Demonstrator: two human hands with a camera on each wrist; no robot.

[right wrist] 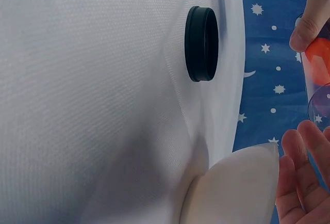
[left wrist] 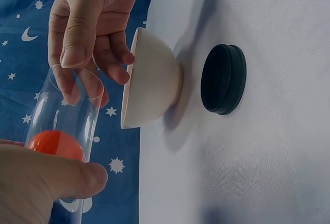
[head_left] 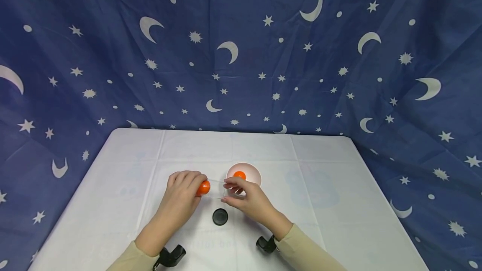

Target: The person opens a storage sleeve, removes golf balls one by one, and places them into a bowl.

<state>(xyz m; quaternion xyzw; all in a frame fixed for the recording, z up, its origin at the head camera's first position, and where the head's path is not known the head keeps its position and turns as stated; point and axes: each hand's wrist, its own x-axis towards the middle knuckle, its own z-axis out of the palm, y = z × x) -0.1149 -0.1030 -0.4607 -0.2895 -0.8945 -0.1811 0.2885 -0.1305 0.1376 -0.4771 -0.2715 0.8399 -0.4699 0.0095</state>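
Note:
A clear plastic jar (head_left: 215,188) lies on its side just above the white table (head_left: 320,204), held between both hands. My left hand (head_left: 188,185) grips its closed end, where an orange ball (head_left: 203,187) sits inside. In the left wrist view the thumb (left wrist: 51,180) wraps the jar (left wrist: 67,115) over the ball (left wrist: 54,144). My right hand (head_left: 231,189) pinches the open rim, thumb and fingers (left wrist: 85,28) on the edge. A second orange ball (head_left: 239,175) rests in a white bowl (head_left: 251,169) right behind the right hand.
A black round lid (head_left: 220,216) lies flat on the table in front of the hands, also seen as the lid (right wrist: 202,43) beside the bowl (right wrist: 237,188). A blue star-and-moon cloth (head_left: 241,53) hangs behind and beside the table.

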